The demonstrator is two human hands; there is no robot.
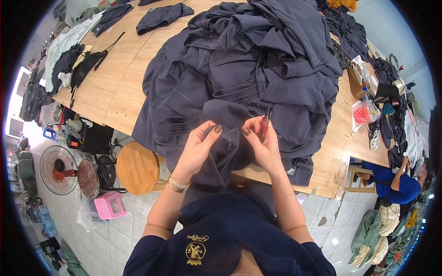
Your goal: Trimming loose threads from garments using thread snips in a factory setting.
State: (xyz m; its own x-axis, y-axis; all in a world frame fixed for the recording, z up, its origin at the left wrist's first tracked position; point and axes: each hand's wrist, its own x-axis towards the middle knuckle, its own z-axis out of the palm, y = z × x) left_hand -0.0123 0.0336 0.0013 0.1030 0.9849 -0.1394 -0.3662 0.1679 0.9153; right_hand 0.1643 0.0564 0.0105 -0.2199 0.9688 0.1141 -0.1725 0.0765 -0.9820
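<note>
A large heap of dark grey garments (184, 92) with gathered elastic edges lies in front of me on the wooden table. My left hand (200, 146) is closed, its thumb and fingers pinching a dark grey garment (225, 115) that hangs over the table's near edge. Across from it, my right hand (263, 143) is closed around small red-handled thread snips (265, 125), their dark tips pointing away from me. Its thumb and forefinger are pinched close to the same cloth; whether a thread lies between them is too small to tell.
On the wooden table (122, 83), other dark pieces (165, 17) lie at the far left. A round wooden stool (138, 168), a pink plastic stool (110, 205) and a fan (59, 170) stand at left. Another person in blue (398, 186) sits at right, near a red-filled plastic bag (366, 112).
</note>
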